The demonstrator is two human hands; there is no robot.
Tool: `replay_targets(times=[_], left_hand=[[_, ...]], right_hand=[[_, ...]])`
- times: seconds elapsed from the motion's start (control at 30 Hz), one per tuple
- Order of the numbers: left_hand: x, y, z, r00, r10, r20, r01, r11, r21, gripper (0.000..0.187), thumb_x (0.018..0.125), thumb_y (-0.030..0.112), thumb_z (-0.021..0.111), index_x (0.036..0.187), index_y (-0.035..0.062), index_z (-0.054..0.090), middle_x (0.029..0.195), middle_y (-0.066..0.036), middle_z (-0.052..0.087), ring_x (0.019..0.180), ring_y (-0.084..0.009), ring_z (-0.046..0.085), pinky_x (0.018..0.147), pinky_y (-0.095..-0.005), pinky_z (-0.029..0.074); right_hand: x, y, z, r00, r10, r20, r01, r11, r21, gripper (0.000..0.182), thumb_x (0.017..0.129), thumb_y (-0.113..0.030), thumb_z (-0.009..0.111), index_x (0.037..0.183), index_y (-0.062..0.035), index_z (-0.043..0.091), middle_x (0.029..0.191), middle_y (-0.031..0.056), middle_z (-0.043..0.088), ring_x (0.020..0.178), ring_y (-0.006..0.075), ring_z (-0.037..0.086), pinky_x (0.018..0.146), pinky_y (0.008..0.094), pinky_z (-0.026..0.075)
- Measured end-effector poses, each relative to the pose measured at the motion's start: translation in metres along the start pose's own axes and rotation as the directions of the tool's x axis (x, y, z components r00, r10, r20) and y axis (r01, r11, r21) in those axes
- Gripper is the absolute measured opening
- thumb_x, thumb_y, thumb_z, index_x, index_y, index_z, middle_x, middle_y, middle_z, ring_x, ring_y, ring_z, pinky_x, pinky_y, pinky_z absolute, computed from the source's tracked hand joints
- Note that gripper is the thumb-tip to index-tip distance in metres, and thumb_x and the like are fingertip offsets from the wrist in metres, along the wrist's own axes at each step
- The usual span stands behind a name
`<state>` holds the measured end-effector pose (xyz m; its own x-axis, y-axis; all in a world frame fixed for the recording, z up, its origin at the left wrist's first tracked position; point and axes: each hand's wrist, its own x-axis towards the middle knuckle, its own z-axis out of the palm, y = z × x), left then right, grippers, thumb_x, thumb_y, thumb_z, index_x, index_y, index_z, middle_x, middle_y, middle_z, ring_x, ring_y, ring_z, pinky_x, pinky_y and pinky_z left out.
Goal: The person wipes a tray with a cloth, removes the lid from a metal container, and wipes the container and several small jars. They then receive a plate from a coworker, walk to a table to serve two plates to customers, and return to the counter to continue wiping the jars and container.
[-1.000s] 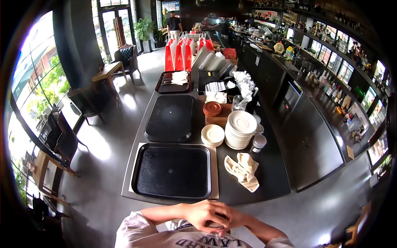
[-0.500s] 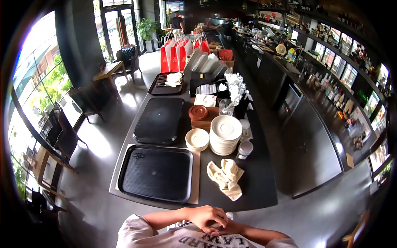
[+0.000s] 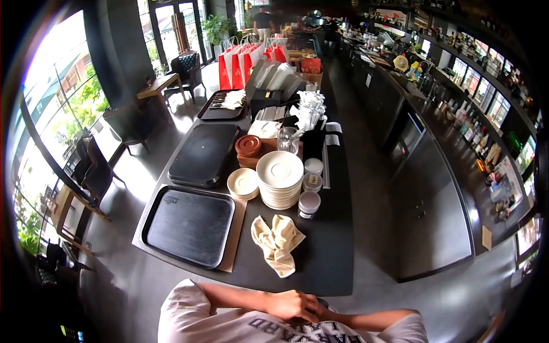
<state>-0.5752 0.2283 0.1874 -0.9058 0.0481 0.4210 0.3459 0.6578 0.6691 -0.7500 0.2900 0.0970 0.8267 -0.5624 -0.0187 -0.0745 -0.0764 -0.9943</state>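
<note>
My left hand (image 3: 290, 305) lies curled over my right hand (image 3: 323, 312) in front of my shirt, just off the table's near edge. The right hand's fingers are mostly covered, and whether anything sits between the hands is hidden. Nearest to them on the dark table is a crumpled cream cloth (image 3: 277, 246). Left of it a black tray (image 3: 189, 228) rests on a brown sheet. Behind the cloth stand a tall stack of white saucers (image 3: 280, 170), a shorter stack of cream saucers (image 3: 243, 182) and several lidded tubs (image 3: 309, 204). Neither hand touches any of these.
Further back are stacked black trays (image 3: 205, 154), brown lids (image 3: 248, 145), a glass (image 3: 287, 140) with utensils and a bunch of white-wrapped items (image 3: 310, 108). Red and white paper bags (image 3: 231, 67) stand at the far end. A long bar counter (image 3: 434, 188) runs along the right. A person (image 3: 263, 24) stands far off.
My view has turned a little to the right, so the table and its contents sit further left. My hands stay folded together; the things on the table have not moved.
</note>
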Motion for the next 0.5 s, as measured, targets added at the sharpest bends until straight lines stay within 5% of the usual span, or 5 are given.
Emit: replay_targets(times=[0.33,0.5], left_hand=[[0.042,-0.019,0.002,0.997,0.042,0.059,-0.052,0.983,0.178,0.029,0.072,0.02,0.053,0.094,0.0041,0.062,0.111,-0.013,0.057,0.101,-0.0304,0.054,0.08,-0.0351,0.05],[0.063,-0.052,-0.024,0.984,0.161,0.082,-0.15,0.981,-0.124,0.035,0.058,0.013,0.066,0.092,0.0037,0.06,0.108,-0.015,0.058,0.091,-0.0351,0.055,0.07,-0.0393,0.051]], right_hand=[[-0.019,0.009,-0.032,0.991,0.022,-0.129,-0.02,1.0,0.017,0.043,0.082,-0.03,0.058,0.119,-0.0135,0.044,0.117,0.0093,0.044,0.117,0.02,0.042,0.099,0.0367,0.033],[-0.016,0.026,-0.033,0.954,0.014,-0.299,0.003,0.998,0.057,0.042,0.082,-0.031,0.057,0.117,-0.0132,0.043,0.115,0.0092,0.044,0.116,0.0207,0.042,0.098,0.0376,0.033]])
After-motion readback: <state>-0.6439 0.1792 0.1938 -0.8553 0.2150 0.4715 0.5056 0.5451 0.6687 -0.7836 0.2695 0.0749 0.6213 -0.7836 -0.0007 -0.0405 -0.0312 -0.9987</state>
